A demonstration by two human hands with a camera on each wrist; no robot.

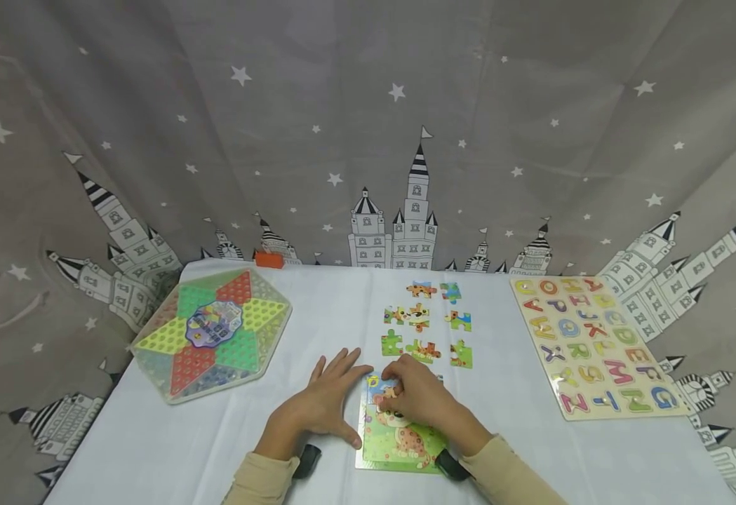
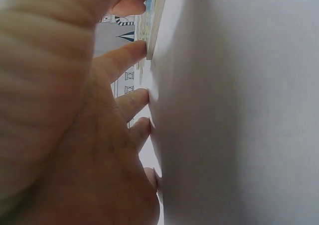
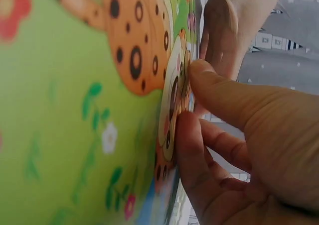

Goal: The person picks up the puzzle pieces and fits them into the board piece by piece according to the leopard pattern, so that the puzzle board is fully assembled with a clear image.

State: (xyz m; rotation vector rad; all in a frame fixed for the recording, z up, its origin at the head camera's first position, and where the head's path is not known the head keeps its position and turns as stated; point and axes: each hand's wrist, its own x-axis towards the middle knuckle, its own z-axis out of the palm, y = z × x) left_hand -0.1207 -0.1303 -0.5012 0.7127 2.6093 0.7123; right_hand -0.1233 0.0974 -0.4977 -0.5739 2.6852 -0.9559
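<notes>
A jigsaw puzzle board with a spotted cartoon leopard lies at the near middle of the white table. My right hand is over its upper part, pinching a small puzzle piece between thumb and index finger at the leopard's face; the fingers hide most of this piece. To the left, my left hand is spread, its thumb and index finger at the board's left edge. In the left wrist view, the left hand's fingertips rest on the tabletop, and one reaches the board's edge.
Several loose puzzle pieces lie in rough rows beyond the board. A hexagonal Chinese checkers set is at the left, with a small red block behind it. On the right lies a wooden alphabet board. A grey castle-print curtain surrounds the table.
</notes>
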